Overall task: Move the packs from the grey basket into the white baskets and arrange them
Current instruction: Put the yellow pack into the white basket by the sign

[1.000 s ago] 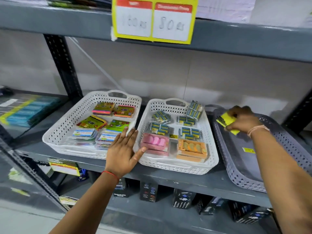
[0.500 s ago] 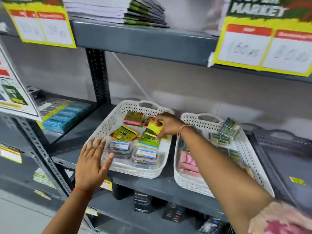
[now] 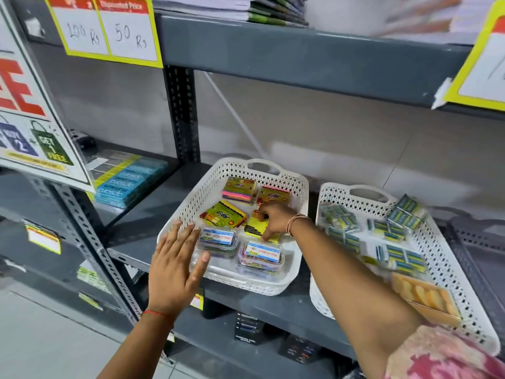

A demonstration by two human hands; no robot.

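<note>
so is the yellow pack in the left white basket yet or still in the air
In. The yellow pack lies inside the left white basket, among the other packs, with the right hand resting on it.

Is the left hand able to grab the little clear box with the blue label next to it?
Probably yes. The left hand is open at the white basket's front-left rim, and the clear box sits just past its fingertips with nothing covering it.

Just beside the left hand's fingertips, the white perforated plastic basket is showing a smooth, faintly glossy wall. Under the right hand's fingers, the yellow pack is looking like glossy printed card or film. Nearby, clear plastic boxes are glinting. The dark grey metal shelf is looking matt.
</note>
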